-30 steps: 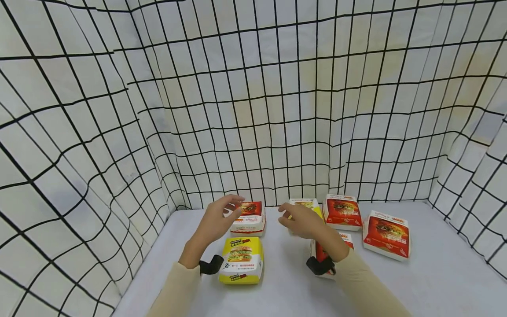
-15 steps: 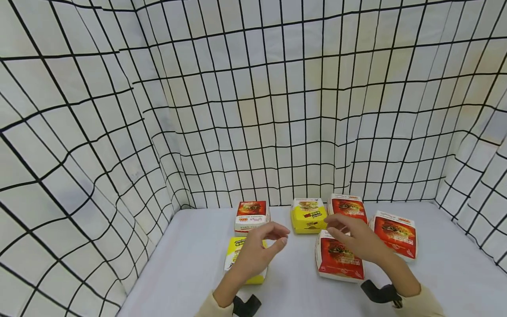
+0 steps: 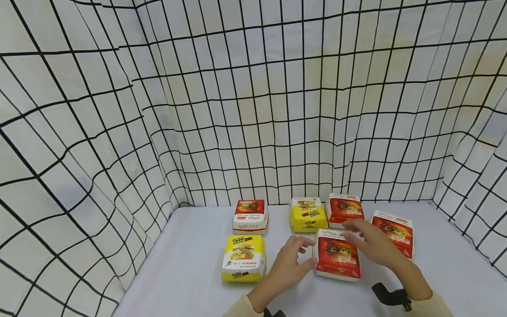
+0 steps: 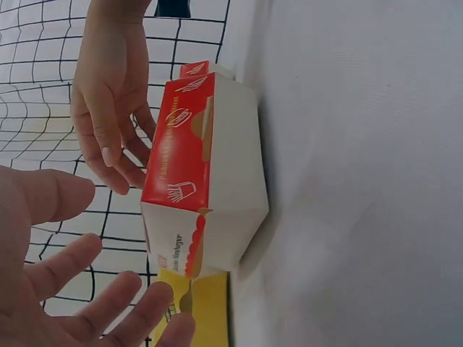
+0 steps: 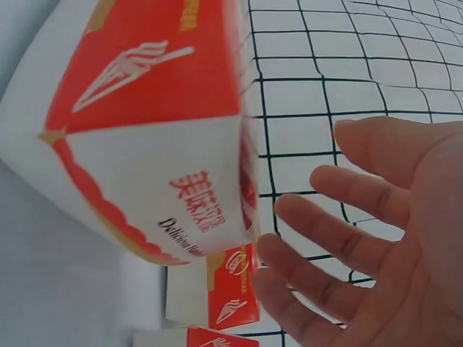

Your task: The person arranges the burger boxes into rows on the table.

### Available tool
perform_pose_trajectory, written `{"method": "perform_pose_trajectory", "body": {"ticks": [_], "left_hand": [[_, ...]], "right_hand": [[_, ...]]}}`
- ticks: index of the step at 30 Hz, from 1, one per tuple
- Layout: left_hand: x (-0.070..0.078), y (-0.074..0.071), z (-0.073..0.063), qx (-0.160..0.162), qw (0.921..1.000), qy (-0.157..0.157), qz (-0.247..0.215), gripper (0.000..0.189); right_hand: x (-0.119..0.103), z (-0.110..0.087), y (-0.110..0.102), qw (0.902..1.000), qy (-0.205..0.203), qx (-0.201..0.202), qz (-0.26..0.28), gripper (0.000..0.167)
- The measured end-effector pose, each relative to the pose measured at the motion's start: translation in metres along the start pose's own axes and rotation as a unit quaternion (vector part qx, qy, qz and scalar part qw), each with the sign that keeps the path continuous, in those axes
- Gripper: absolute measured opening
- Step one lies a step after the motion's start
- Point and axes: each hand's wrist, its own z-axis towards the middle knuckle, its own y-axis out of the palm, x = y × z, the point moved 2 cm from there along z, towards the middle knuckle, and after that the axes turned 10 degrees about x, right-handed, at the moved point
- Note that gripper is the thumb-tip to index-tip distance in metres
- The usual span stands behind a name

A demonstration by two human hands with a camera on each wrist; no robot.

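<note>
A red and white burger box (image 3: 338, 259) lies flat on the white table between my two hands. On its left side, my left hand (image 3: 288, 266) has relaxed, spread fingers, with the fingertips close to the box's edge. My right hand (image 3: 372, 242) hovers at the far right corner, its fingers overlapping the lid in the head view. In the left wrist view the same burger box (image 4: 177, 152) shows its side, with the fingers apart from each other. The right wrist view has the box (image 5: 159, 173) beside straight, spread fingers (image 5: 325, 253). Neither hand grips anything.
Behind stand a yellow burger box (image 3: 308, 215) and a red one (image 3: 344, 209). Another red box (image 3: 396, 229) sits partly behind the right hand. To the left, a yellow box (image 3: 243, 259) lies in front of a red-white box (image 3: 250, 218). Black-grid netting (image 3: 253, 167) borders the table.
Both hands have moved back from over the farther boxes and rightward, then come to either side of the near red burger box. The boxes keep their places.
</note>
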Motion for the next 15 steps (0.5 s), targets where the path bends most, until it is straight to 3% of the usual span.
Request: {"method": "perform_pose_trajectory", "body": {"ticks": [7,15], "left_hand": [[-0.011,0.011,0.001,-0.023,0.9986,-0.043,0.019,0.049],[-0.017,0.014,0.003,-0.046,0.9962,-0.072,0.016,0.056]], "right_hand": [[0.01,0.0,0.009,0.9988,0.024,-0.034,-0.025,0.055],[0.011,-0.002,0.014,0.9967,0.047,-0.052,-0.039,0.057]]}}
